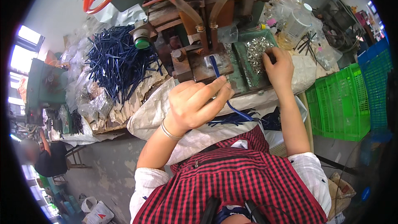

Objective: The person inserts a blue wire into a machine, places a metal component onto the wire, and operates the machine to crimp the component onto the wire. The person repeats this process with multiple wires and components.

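My left hand (pixel 198 103) is closed around a narrow dark blue strap (pixel 214 65), pinched between thumb and fingers. One end of the strap lies on the metal die plate of a bench press (pixel 195 64); the other end hangs down toward my lap. My right hand (pixel 278 67) rests at the edge of a green metal tray (pixel 243 64) heaped with small shiny metal pieces (pixel 258 49). Its fingers curl down among those pieces, and whether one is pinched there is hidden.
A large pile of blue straps (pixel 120 60) covers the bench at left. More straps (pixel 236 117) lie on white sacking over my lap. A clear plastic jug (pixel 295 27) stands behind the tray. Green crates (pixel 342 103) stack at right. Another person (pixel 49 157) sits far left.
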`<action>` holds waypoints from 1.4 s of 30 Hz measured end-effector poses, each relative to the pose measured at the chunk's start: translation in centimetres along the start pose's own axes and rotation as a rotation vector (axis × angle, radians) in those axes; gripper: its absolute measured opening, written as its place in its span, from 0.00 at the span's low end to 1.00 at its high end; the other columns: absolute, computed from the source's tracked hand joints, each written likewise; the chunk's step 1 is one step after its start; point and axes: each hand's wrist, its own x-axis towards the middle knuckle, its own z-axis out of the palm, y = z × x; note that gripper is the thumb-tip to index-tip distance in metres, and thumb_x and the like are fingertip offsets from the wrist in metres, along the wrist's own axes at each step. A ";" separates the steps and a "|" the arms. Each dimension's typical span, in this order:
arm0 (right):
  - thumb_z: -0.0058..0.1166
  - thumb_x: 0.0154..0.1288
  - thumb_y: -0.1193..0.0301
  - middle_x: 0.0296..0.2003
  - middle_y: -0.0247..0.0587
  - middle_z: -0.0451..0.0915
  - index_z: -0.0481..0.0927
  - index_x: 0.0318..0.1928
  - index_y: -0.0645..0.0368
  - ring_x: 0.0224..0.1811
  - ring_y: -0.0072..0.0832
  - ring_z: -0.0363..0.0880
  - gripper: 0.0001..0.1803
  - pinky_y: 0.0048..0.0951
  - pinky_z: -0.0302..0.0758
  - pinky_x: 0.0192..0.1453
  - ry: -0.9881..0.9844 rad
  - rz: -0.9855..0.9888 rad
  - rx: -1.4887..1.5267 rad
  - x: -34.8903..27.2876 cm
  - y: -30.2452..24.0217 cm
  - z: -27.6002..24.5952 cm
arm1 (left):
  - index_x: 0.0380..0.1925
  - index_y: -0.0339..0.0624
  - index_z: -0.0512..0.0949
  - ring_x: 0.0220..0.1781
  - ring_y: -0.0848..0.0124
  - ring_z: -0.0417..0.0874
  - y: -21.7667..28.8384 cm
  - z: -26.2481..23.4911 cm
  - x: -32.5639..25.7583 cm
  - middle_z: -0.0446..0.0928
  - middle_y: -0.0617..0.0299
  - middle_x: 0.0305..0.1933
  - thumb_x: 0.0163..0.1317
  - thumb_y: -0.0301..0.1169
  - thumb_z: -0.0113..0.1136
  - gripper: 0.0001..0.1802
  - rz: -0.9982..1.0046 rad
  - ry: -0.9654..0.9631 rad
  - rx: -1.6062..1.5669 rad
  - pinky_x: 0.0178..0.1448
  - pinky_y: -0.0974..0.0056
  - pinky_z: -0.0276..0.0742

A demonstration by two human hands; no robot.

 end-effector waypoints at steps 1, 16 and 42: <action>0.65 0.61 0.71 0.39 0.43 0.83 0.84 0.38 0.56 0.47 0.47 0.79 0.06 0.47 0.75 0.49 -0.020 0.001 -0.040 -0.2 0.4 0.6 | 0.41 0.45 0.85 0.22 0.76 0.79 -0.1 -0.1 0.1 0.88 0.61 0.42 0.50 0.24 0.77 0.16 -0.001 -0.001 -0.002 0.24 0.70 0.70; 0.64 0.63 0.74 0.37 0.45 0.85 0.85 0.41 0.57 0.41 0.46 0.84 0.07 0.41 0.78 0.47 0.000 0.019 0.007 1.1 2.3 2.6 | 0.38 0.45 0.87 0.34 0.64 0.84 0.5 -6.4 -9.1 0.88 0.63 0.40 0.55 0.19 0.69 0.11 -0.602 0.156 0.443 0.38 0.61 0.78; 0.64 0.65 0.80 0.41 0.36 0.87 0.84 0.49 0.65 0.47 0.21 0.83 0.12 0.26 0.78 0.55 -0.100 0.228 0.936 2.2 -11.2 0.7 | 0.43 0.33 0.83 0.32 0.80 0.80 -8.6 -5.8 -15.0 0.82 0.65 0.32 0.68 0.24 0.67 0.07 -1.118 0.077 0.090 0.39 0.73 0.77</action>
